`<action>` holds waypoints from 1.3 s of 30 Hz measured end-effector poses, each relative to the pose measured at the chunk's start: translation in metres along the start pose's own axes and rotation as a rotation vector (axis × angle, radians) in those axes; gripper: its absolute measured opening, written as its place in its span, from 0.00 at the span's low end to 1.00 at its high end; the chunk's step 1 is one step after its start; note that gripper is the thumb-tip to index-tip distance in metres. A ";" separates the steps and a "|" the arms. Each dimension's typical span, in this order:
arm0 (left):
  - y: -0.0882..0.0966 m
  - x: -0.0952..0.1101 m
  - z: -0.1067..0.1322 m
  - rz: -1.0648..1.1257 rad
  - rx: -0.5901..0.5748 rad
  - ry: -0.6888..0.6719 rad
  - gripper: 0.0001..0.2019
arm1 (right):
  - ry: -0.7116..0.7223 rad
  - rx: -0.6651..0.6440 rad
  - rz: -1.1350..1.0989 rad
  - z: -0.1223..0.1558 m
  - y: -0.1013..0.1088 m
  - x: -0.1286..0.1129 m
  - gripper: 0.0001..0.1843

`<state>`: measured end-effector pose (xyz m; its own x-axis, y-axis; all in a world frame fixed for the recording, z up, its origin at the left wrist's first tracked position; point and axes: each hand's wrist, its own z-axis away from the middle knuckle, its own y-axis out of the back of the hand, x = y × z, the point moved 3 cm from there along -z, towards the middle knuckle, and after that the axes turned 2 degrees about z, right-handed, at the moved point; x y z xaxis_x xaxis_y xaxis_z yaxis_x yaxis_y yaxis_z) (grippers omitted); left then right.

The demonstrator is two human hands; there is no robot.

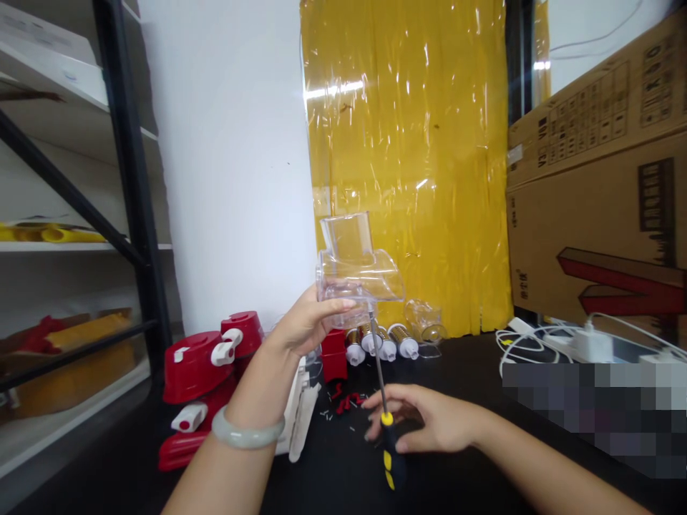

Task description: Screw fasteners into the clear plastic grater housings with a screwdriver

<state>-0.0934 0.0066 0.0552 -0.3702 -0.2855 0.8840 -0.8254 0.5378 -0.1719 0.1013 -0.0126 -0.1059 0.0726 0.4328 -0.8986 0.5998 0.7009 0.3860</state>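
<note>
My left hand is closed on a clear plastic housing, its thumb along the lower edge, and holds it up above the table. The housing has a wide chute on top and a rounded body below. In my right hand is a long screwdriver, thumb and fingers around the upper end of its black and yellow handle. The shaft points up, with its tip at the underside of the housing. Whether the tip sits in a screw I cannot tell. Small red plastic parts and loose screws lie below.
Red plastic bases with white knobs stand at the left. Several grater drums and another clear housing lie at the back, by a yellow curtain. White cables and a large cardboard box are at the right.
</note>
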 end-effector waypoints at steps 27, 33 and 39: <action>0.001 0.001 0.000 -0.003 -0.024 -0.015 0.22 | -0.096 0.016 -0.001 -0.004 -0.005 0.007 0.41; 0.001 0.001 0.000 -0.035 -0.033 -0.007 0.23 | -0.194 0.136 0.197 -0.003 0.002 0.011 0.48; 0.002 0.000 0.000 -0.021 -0.033 -0.019 0.21 | -0.074 -0.090 0.030 0.001 -0.006 0.006 0.45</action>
<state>-0.0953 0.0080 0.0552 -0.3615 -0.3115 0.8788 -0.8185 0.5573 -0.1391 0.0984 -0.0149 -0.1136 0.1500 0.4135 -0.8981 0.5230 0.7377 0.4270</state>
